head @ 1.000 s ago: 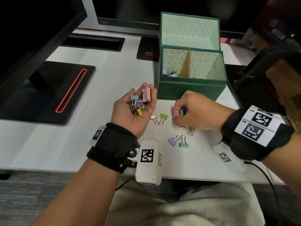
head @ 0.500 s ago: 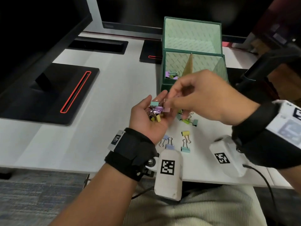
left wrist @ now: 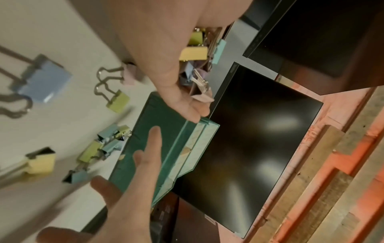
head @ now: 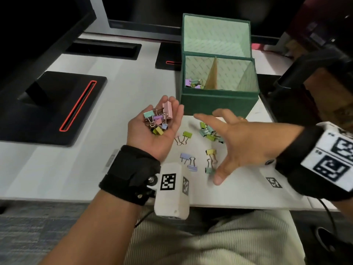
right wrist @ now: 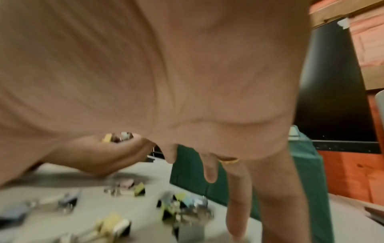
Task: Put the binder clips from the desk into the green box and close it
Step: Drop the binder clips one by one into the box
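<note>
Head view: left hand (head: pixel 145 137), relaxed palm-up, cradles binder clips (head: pixel 157 119) at 8 o'clock of the green box (head: pixel 217 106); right hand (head: pixel 246 146), spread and empty, hovers over loose clips (head: pixel 210 133) at its 6 o'clock, short of the desk (head: pixel 57 178) edge. Only here do boxed clips (head: pixel 193 83) show.

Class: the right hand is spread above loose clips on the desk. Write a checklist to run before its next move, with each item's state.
1. Green box lid open: ok.
2. Left hand palm up, pile of clips resting in it: ok.
3. Right hand open, empty: ok.
4. Loose clips on the desk under right hand: ok.
5. Desk cleared of clips: not ok.
6. Right compartment contents: cannot tell.
</note>
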Motion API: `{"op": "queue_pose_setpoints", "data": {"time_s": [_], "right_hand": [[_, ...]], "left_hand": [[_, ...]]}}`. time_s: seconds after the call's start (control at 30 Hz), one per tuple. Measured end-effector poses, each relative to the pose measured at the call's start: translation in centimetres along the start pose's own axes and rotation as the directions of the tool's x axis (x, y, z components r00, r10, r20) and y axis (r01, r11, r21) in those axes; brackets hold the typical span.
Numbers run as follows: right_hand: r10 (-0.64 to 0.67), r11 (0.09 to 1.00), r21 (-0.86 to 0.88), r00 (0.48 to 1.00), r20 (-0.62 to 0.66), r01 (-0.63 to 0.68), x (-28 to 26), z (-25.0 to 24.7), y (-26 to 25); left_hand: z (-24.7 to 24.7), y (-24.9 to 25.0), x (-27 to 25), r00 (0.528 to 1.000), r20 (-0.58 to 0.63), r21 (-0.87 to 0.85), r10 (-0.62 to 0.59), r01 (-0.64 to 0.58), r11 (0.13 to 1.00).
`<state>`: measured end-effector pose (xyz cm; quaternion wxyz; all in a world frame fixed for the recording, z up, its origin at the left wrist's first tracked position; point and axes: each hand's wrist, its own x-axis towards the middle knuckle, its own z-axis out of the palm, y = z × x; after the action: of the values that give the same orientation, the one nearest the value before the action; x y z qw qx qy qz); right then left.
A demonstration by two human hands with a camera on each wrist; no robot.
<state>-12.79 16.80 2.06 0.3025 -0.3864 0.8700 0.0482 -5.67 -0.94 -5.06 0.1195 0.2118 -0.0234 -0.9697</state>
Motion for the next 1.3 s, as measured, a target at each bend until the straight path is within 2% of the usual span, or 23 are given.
{"op": "queue_pose_setpoints", "data": {"time_s": [0.07, 0.13, 0.33, 0.43, 0.73, 0.83, 1.0, 1.07, 1.13, 1.2, 1.23, 1.3], "right_hand": [[0.046, 0.998, -0.046, 0.999, 0.028, -0.045, 1.1, 0.4, 0.3], [0.071, 0.995, -0.076, 0.997, -0.007, -0.072, 2.0, 0.1, 0.3], [0.049, 0.973, 0.232, 0.990, -0.135, -0.016, 3.9, -1.2, 1.0], [0.031, 0.958, 0.287, 0.989, -0.147, 0.012, 4.3, -1.0, 0.5], [0.031, 0.994, 0.112, 0.961, -0.273, -0.001, 4.7, -0.4, -0.7], [0.063, 0.978, 0.209, 0.945, -0.320, 0.006, 4.5, -0.6, -0.1], [0.146, 0.920, 0.392, 0.937, -0.318, -0.010, 3.9, -0.8, 1.8], [0.178, 0.854, 0.519, 0.922, -0.343, 0.028, 3.2, -1.4, 2.2], [0.167, 0.742, 0.656, 0.909, -0.383, 0.140, 2.0, -2.3, 1.6], [0.108, 0.672, 0.691, 0.888, -0.447, 0.266, 0.6, -3.4, 0.0], [0.068, 0.692, 0.652, 0.870, -0.489, 0.312, 0.0, -3.8, -1.0], [-0.035, 0.799, 0.480, 0.824, -0.565, 0.363, -0.7, -4.2, -3.1]], "left_hand": [[-0.3, 0.1, 0.1, 1.000, 0.009, 0.008, -0.001, 0.001, 1.000], [-0.5, 0.0, 0.0, 1.000, 0.001, 0.026, 0.000, 0.000, 1.000], [-0.7, -0.1, -0.1, 1.000, 0.019, 0.043, -0.022, 0.021, 0.999], [-0.7, -0.2, 0.0, 1.000, 0.022, 0.053, -0.020, 0.019, 0.998], [-0.9, -0.4, -0.1, 0.999, 0.042, 0.090, -0.032, 0.028, 0.996], [-0.9, -0.5, -0.1, 0.999, 0.041, 0.096, -0.034, 0.030, 0.995], [-0.8, -0.4, 0.0, 1.000, 0.021, 0.096, -0.023, 0.020, 0.995], [-0.7, -0.7, -0.1, 0.999, 0.018, 0.100, -0.027, 0.025, 0.995], [-0.6, -1.1, 0.0, 0.999, 0.004, 0.106, -0.032, 0.031, 0.994], [-0.4, -1.9, 0.0, 0.999, -0.018, 0.106, -0.041, 0.043, 0.993], [-0.1, -2.5, 0.0, 0.998, -0.027, 0.112, -0.052, 0.055, 0.992], [0.6, -3.6, -0.3, 0.998, -0.034, 0.161, -0.062, 0.067, 0.985]]}}
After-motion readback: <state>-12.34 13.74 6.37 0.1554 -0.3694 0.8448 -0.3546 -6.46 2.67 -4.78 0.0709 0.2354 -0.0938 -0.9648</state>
